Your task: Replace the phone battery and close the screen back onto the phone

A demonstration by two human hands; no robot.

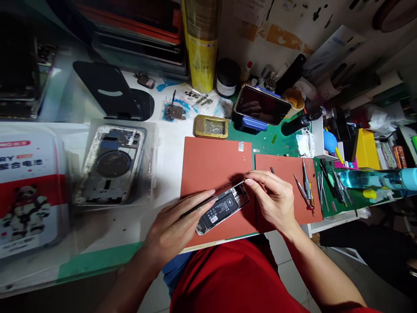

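Head view: phone [224,209] lower centre, long axis rising rightward; left hand [166,226] grasps left side; right hand [276,198] at upper-right end, cannot tell what's pinched.

dim margins | bright centre | shadow below table [169,152] | left edge stretched, soft

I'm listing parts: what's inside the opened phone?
The opened phone holds a black battery with white print and, toward the right hand, metallic parts. The left hand covers part of one edge; whatever lies beneath the battery is hidden.
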